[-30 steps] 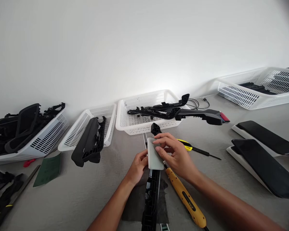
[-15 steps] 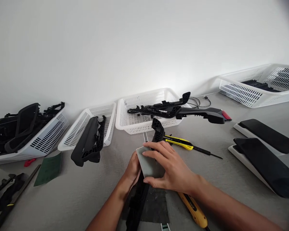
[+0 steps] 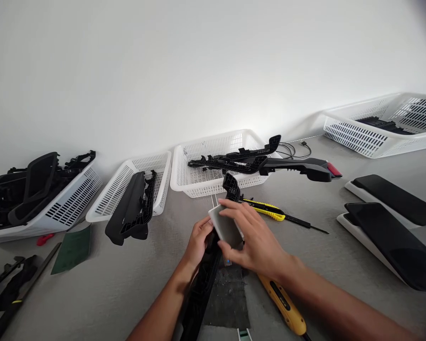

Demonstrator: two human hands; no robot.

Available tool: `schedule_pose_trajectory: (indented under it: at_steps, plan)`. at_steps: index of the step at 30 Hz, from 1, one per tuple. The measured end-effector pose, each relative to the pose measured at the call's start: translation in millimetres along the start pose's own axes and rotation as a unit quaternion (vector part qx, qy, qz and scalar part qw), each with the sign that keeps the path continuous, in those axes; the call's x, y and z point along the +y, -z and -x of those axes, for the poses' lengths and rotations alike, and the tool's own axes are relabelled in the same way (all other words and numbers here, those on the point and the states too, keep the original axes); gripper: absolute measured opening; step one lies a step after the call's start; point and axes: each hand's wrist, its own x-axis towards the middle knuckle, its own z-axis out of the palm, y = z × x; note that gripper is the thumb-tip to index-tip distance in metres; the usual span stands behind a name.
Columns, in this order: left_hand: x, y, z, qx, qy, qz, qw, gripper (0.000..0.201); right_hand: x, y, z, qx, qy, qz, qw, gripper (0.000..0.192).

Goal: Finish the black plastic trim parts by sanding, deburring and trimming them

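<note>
A long black plastic part [image 3: 208, 279] lies lengthwise in front of me over a dark mat [image 3: 230, 298], its far tip [image 3: 230, 185] tilted up. My left hand [image 3: 197, 244] grips the part's left side. My right hand [image 3: 253, 239] holds a pale grey rectangular block [image 3: 225, 226] pressed flat against the part's upper face. A yellow-handled tool [image 3: 284, 308] lies on the grey table right under my right wrist.
Behind my hands lie a yellow utility knife [image 3: 266, 210] and a white basket [image 3: 213, 161] of black parts. Another basket [image 3: 128, 187] and a black part [image 3: 131, 208] sit left, a full basket [image 3: 57, 203] far left, a green pad [image 3: 71, 248], black panels [image 3: 394, 237] right.
The black part has swung left at its near end and its tip rose. My right hand slid the grey block along it, first toward me, then back up and tilted.
</note>
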Motion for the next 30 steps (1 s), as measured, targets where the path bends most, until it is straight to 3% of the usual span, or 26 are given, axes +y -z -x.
schedule_pose_trajectory:
  at_steps: [3, 9, 14, 21, 27, 30]
  plan:
    - [1.3, -3.4, -1.6, -0.001, -0.017, -0.012, 1.000, 0.043, 4.7, 2.1, -1.5, 0.011, -0.016, 0.000, 1.000, 0.044]
    - [1.1, -2.2, -1.9, 0.020, -0.042, -0.018, 0.999, 0.030, 1.3, 2.8, -1.3, -0.029, 0.026, -0.024, 0.999, 0.047]
    - [-1.7, 1.1, -4.3, -0.009, -0.036, -0.011, 0.999, 0.036, 6.3, 4.9, -3.2, 0.012, -0.011, 0.008, 1.000, 0.053]
    - [-0.9, 1.3, -5.5, 0.002, -0.036, 0.019, 0.999, 0.036, 2.6, 2.5, -1.4, -0.014, 0.013, -0.001, 1.000, 0.053]
    - [-1.7, -0.6, -0.5, -0.024, -0.028, 0.008, 0.999, 0.036, 9.6, 4.4, -3.1, 0.024, -0.025, 0.013, 0.999, 0.053]
    - [-0.3, -1.3, -0.4, -0.001, -0.041, 0.028, 0.999, 0.039, 5.3, 4.7, -2.3, -0.010, 0.004, -0.012, 1.000, 0.054]
